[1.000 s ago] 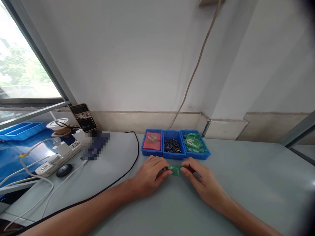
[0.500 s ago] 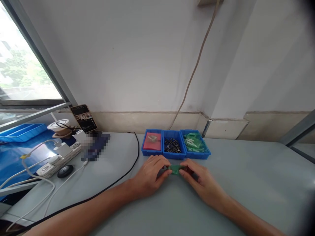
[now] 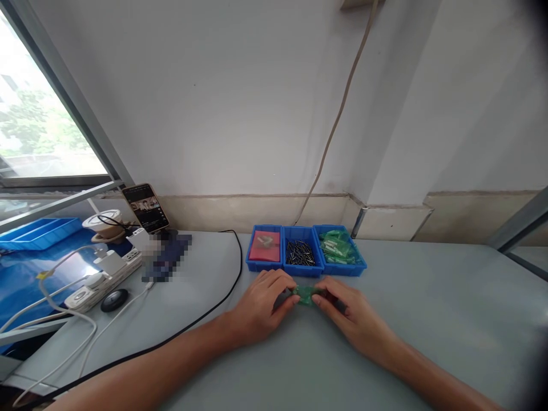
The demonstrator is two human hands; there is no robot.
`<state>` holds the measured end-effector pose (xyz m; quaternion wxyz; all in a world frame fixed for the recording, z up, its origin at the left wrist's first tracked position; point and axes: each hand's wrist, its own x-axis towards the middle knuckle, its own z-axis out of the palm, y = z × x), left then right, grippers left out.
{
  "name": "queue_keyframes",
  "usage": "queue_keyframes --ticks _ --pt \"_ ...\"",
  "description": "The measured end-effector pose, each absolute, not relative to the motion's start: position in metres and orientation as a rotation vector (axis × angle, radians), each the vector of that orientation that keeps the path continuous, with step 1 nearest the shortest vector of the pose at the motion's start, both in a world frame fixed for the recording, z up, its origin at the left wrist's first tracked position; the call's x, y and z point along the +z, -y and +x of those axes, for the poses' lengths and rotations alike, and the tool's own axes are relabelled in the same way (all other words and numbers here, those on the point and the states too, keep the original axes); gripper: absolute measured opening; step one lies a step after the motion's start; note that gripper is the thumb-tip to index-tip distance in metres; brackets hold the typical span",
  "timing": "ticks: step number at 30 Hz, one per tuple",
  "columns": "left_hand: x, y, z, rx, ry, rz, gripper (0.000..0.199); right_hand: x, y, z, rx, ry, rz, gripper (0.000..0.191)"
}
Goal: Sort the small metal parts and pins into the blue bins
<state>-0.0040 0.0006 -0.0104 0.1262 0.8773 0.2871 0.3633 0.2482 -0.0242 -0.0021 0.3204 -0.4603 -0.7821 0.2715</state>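
Between my two hands is a small green plastic bag (image 3: 305,294), held just above or on the grey table in front of the bins. My left hand (image 3: 268,299) pinches its left end between thumb and fingers. At the other end, my right hand (image 3: 345,308) grips it the same way. What the bag contains is hidden. Behind it, the right blue bin (image 3: 342,272) holds similar green bags (image 3: 338,248). Dark, thin metal pieces like screws or bits (image 3: 299,253) fill the middle bin. In the left bin lies a red packet (image 3: 264,246) with a small clear bag on it.
A black cable (image 3: 205,314) curves across the table on the left. Beyond it are a black mouse (image 3: 114,299), a power strip (image 3: 103,283) with plugs, a propped phone (image 3: 146,206) and a lidded cup (image 3: 105,222). The wall rises behind the bins.
Both hands keep their grip on the green bag in nearly the same place. The view has shifted very slightly.
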Motion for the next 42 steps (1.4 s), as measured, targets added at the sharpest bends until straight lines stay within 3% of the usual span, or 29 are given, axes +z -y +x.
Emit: queue_keyframes --ticks 13,20,24,26,37,39,42 --pt "-0.010 -0.001 -0.003 1.051 -0.868 2.534 0.009 0.003 0.023 0.248 0.776 1.849 -1.220 0.025" --pt "-0.011 -0.001 -0.004 1.030 -0.918 2.451 0.011 -0.003 0.022 0.249 0.991 1.736 -1.235 0.032" --pt "-0.016 -0.001 -0.004 1.100 -0.887 2.418 0.042 -0.008 0.019 0.247 1.120 1.650 -1.187 0.031" --pt "-0.017 -0.002 -0.003 1.129 -0.844 2.472 0.047 -0.009 0.016 0.247 1.189 1.585 -1.152 0.033" --pt "-0.011 -0.005 -0.003 1.099 -0.916 2.519 0.015 -0.008 0.016 0.245 1.257 1.577 -1.165 0.051" --pt "-0.014 -0.006 -0.003 1.130 -0.951 2.476 0.013 -0.007 0.016 0.244 1.234 1.613 -1.158 0.057" --pt "-0.017 -0.007 -0.002 1.140 -0.960 2.476 0.018 -0.010 0.016 0.245 1.215 1.680 -1.157 0.048"
